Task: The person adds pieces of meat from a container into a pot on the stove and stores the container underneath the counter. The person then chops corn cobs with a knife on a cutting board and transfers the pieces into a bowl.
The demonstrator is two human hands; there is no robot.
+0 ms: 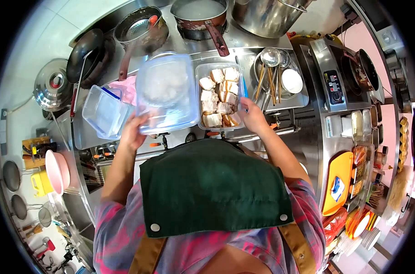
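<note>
My left hand (134, 130) is closed on the near left corner of a clear plastic lid (168, 86), which is held up over the counter. Right beside the lid stands a clear plastic container (199, 73) with several chunks of layered, cooked-looking pork belly (228, 97) in rows. At that container's right side is my right hand (254, 118), fingers apart, with the fingertips at or against the rim; firm contact is hard to tell. Left of the lid sits another clear plastic container (105, 112) holding no visible food, partly overlapped by the lid's edge. A pink cloth (124, 87) lies behind it.
Behind are a frying pan (141, 27), a saucepan (199, 10) of cloudy liquid and a large steel pot (269, 16). A steel basin (257, 59) with ladles and chopsticks stands right. A wok (85, 55) is left; an induction cooker (330, 77) is far right.
</note>
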